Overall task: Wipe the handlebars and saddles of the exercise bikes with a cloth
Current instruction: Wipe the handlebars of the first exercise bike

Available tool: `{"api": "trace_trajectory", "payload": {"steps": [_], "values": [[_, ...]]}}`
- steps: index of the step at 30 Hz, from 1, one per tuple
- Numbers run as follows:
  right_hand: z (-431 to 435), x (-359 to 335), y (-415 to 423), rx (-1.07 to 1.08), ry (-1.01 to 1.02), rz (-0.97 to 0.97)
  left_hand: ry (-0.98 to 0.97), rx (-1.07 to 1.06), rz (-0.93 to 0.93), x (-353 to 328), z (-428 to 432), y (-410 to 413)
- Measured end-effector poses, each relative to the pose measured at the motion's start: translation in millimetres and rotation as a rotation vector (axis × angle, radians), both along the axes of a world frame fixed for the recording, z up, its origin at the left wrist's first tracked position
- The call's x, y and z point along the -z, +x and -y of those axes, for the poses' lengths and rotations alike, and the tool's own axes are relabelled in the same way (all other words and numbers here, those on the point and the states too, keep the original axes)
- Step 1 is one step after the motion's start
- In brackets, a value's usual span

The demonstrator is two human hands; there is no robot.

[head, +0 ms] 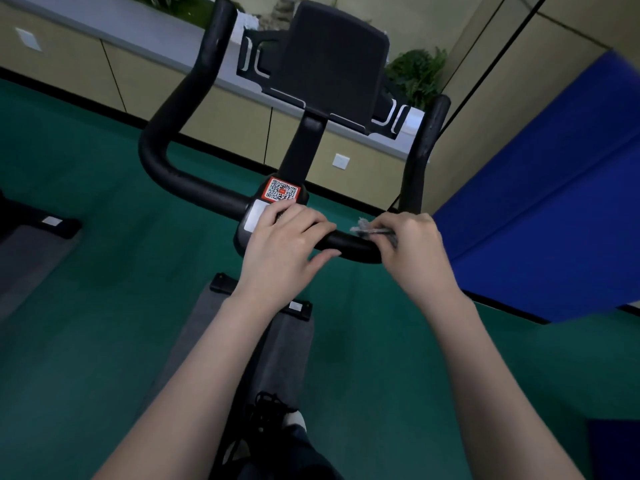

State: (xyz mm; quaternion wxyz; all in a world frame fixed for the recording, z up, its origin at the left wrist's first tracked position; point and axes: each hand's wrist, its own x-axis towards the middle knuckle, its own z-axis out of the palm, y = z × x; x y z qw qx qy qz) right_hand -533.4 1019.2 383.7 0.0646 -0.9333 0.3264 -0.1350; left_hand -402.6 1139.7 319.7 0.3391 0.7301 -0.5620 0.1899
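The black U-shaped handlebar (173, 174) of an exercise bike fills the middle of the head view, with a QR sticker (281, 189) at its centre clamp. My left hand (284, 244) rests on the bar just right of the clamp, fingers draped over it and thumb underneath. My right hand (412, 247) grips a small grey cloth (372, 230) and presses it against the right part of the crossbar. Most of the cloth is hidden in my fingers. No saddle is in view.
A black tablet holder (332, 64) stands above the bar on the stem. A blue padded mat (540, 209) leans at the right. Green floor (104, 306) lies below, with another machine's base (38, 223) at the left. Cabinets and plants (415, 74) line the far wall.
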Motion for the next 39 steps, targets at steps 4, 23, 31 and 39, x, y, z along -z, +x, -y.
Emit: {"api": "trace_trajectory", "payload": {"steps": [4, 23, 31, 39], "values": [[6, -11, 19, -0.049, 0.167, -0.059, -0.002, -0.002, -0.009, 0, 0, 0], [7, 52, -31, 0.117, 0.005, 0.761, 0.059, -0.021, 0.005, -3, 0, -2], [-14, 74, -14, 0.330, 0.169, 1.112, 0.120, -0.042, 0.072, -9, 9, -15], [-17, 67, 0, 0.701, 0.683, 1.498, 0.198, 0.030, 0.007, -8, 39, -39]]}}
